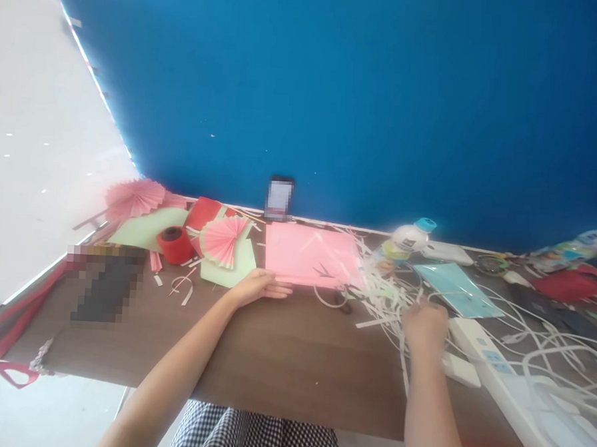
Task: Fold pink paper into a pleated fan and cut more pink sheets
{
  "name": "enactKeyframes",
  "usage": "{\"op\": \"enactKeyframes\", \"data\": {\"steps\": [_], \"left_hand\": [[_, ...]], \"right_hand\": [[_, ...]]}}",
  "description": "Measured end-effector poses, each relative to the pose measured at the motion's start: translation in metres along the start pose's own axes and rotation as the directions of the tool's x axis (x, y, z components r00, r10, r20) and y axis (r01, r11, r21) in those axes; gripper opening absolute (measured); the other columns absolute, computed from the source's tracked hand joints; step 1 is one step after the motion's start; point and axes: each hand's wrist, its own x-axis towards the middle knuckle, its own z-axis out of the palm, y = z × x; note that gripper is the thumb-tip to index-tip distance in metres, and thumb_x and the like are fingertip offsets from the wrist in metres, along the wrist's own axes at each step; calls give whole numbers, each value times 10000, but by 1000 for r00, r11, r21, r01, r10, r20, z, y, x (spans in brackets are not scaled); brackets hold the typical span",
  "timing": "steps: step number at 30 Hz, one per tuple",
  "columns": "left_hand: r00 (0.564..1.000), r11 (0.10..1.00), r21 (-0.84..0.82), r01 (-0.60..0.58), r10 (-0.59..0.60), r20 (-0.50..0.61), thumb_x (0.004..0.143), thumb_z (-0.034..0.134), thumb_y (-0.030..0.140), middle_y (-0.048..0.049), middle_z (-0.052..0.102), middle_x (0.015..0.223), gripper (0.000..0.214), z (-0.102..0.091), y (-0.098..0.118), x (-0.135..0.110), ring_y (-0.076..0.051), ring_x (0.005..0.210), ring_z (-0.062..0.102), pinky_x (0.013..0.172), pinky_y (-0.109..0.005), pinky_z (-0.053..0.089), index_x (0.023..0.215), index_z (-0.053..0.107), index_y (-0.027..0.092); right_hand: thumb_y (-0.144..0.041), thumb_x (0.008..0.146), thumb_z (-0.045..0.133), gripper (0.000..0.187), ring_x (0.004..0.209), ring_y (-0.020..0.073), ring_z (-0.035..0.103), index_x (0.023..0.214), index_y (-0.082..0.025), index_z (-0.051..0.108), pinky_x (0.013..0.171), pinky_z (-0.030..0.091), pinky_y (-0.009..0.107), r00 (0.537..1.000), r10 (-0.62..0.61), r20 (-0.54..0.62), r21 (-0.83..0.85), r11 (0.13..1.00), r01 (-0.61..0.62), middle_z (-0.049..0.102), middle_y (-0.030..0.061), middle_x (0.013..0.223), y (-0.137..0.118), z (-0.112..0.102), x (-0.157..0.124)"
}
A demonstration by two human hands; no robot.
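A sheet of pink paper [310,251] lies flat on the brown table [291,356]. My left hand [258,288] rests at its lower left corner, fingers stretched out along the near edge. A pair of scissors [323,271] lies on the sheet, its blades showing; its handles sit by the near edge. Over on the right, my right hand [426,320] is smeared by motion and looks closed, at the side of a heap of white paper strips [388,288]. What its fingers hold, if anything, I cannot make out.
Pink folded fans [225,236], pale green paper and a red spool [174,245] lie to the left. A phone [280,199] leans on the blue partition. A bottle [407,241], a light-blue packet [458,288], a power strip [495,374] and tangled white cables crowd the right.
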Motion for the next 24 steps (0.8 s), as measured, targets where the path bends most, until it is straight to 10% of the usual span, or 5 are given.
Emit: {"op": "enactKeyframes", "data": {"steps": [4,7,9,24], "left_hand": [[1000,1000,21,-5,5,8,760,601,280,-238,642,931,220,-3,-1,1,-308,948,598,917,-505,374,722,472,107],[1000,999,42,-3,2,29,752,611,295,-237,646,916,233,-4,-2,0,-312,935,603,910,-510,375,726,488,98],[999,999,53,-6,4,35,742,621,292,-237,643,931,232,-5,-1,0,-310,932,605,909,-508,376,762,512,88],[999,987,155,-40,39,9,780,551,276,-210,660,896,344,-6,3,1,-287,918,614,887,-476,410,1028,570,39]], "right_hand": [[-184,724,464,354,986,287,495,1053,-120,579,853,379,443,929,-359,-84,132,921,368,568,160,1009,-70,-4,-24],[-198,758,486,285,960,234,542,1014,-236,604,859,410,407,697,-699,156,401,690,602,633,62,957,-129,-4,-42],[-203,756,504,235,900,225,579,947,-243,635,810,446,396,622,-745,241,473,650,595,660,39,902,-155,-1,-49],[-206,765,525,181,781,186,647,833,-218,692,722,513,337,644,-657,391,672,682,288,703,21,855,-158,19,-53]]}}
